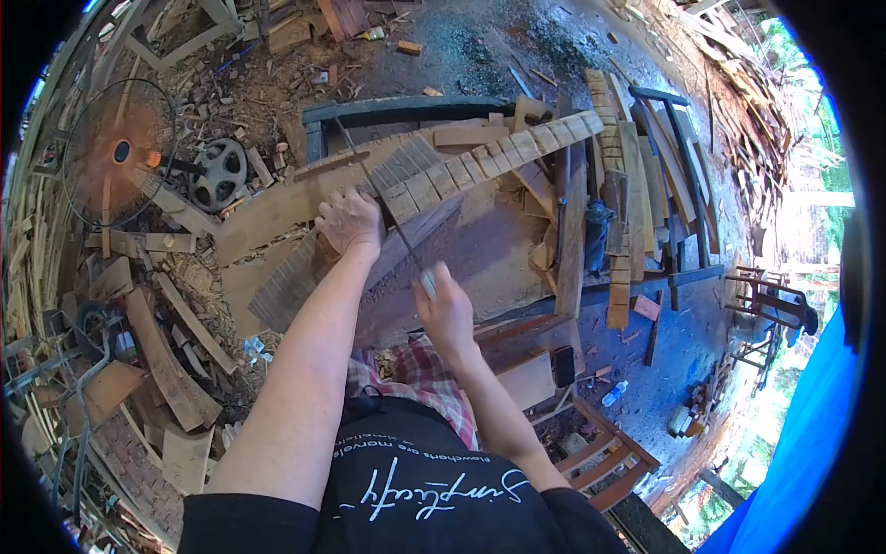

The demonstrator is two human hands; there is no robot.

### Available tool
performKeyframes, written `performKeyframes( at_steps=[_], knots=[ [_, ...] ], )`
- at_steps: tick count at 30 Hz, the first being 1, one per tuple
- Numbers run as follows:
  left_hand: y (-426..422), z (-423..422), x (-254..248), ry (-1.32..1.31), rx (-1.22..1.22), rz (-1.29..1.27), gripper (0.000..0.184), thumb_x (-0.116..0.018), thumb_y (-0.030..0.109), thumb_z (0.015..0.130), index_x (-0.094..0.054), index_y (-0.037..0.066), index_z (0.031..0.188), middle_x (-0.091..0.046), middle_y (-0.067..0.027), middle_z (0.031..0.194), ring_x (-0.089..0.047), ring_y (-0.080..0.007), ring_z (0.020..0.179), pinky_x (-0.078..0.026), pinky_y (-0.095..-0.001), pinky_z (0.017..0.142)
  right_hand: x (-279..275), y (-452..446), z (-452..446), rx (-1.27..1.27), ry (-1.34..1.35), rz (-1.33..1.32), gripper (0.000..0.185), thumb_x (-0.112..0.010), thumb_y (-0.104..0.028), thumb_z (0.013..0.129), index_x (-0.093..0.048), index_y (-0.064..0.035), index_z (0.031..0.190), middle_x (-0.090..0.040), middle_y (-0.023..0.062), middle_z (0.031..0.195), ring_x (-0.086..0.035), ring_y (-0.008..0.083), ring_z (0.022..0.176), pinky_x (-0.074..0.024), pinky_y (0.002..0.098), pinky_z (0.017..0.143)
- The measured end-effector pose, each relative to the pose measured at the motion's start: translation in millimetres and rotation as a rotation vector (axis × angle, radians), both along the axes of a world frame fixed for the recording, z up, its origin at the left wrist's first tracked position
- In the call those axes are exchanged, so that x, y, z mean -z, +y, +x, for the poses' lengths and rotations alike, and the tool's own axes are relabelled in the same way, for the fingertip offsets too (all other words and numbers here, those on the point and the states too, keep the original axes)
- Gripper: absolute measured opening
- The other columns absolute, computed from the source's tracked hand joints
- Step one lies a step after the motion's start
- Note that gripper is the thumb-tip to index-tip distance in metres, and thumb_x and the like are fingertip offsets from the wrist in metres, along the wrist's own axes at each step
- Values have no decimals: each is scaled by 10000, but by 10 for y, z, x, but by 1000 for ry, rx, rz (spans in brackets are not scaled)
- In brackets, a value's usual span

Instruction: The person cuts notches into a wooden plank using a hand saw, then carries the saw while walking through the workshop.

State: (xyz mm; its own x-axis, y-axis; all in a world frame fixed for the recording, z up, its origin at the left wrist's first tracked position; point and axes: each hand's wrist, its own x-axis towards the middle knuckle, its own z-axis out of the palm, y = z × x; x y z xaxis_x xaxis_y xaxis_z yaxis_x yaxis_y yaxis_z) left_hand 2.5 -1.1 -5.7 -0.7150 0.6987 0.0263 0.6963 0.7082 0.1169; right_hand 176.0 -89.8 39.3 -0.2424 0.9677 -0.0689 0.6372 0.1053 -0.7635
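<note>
My right hand (445,309) is closed around the pale handle (428,281) of a narrow handsaw. The thin saw blade (374,183) slants up and left from it, lying across a long wooden beam (498,157) scored with evenly spaced crosswise cuts. Just left of the blade, my left hand (351,222) grips the near end of this beam, fingers bent over the wood. Under and beside it lie a grooved grey board (288,282) and a wide plank work surface (263,217). How deep the blade sits in the wood cannot be made out.
A round wire-guard fan (120,152) stands at the left. To the right, several stacked timbers (655,175) rest on a dark frame. A phone (564,367) lies near my right elbow, a plastic bottle (615,393) on the floor. Wood scraps and sawdust surround the bench.
</note>
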Motion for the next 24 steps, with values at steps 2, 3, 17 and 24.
performKeyframes(
  at_steps=[2, 3, 17, 24],
  knots=[
    [-4, -5, 0, -19, 1, -22, 249, -535, 297, 843, -673, 113, 939, -652, -94, 1005, -594, -294, 957, -431, -448, 811, 104, 103, -127, -4, -3, 3, 186, -582, -193, 898, -486, -60, 985, -593, 218, 808, -584, 449, 764, -444, 514, 622],
    [1, -4, 10, -14, 8, -22, 249, -535, 297, 843, -673, 113, 939, -652, -94, 1005, -594, -294, 957, -431, -448, 811, 128, 125, -144, -8, -22, 11, 191, -574, -202, 903, -485, -63, 997, -594, 217, 811, -583, 449, 768, -441, 517, 620],
    [-11, 6, 16, -5, -4, -22, 263, -546, 316, 842, -687, 113, 930, -658, -95, 1013, -586, -298, 977, -428, -452, 826, 23, 127, -156, 25, -20, 15, 202, -614, -173, 889, -468, -33, 890, -573, 231, 778, -571, 454, 749, -451, 479, 627],
    [-54, 36, -13, -36, 0, 14, 275, -544, 318, 840, -693, 115, 952, -658, -108, 1047, -589, -302, 971, -426, -451, 825, -81, -594, 585, 14, 32, -72, 220, -622, -184, 880, -492, -43, 988, -596, 223, 818, -592, 435, 781, -463, 478, 645]
  ],
)
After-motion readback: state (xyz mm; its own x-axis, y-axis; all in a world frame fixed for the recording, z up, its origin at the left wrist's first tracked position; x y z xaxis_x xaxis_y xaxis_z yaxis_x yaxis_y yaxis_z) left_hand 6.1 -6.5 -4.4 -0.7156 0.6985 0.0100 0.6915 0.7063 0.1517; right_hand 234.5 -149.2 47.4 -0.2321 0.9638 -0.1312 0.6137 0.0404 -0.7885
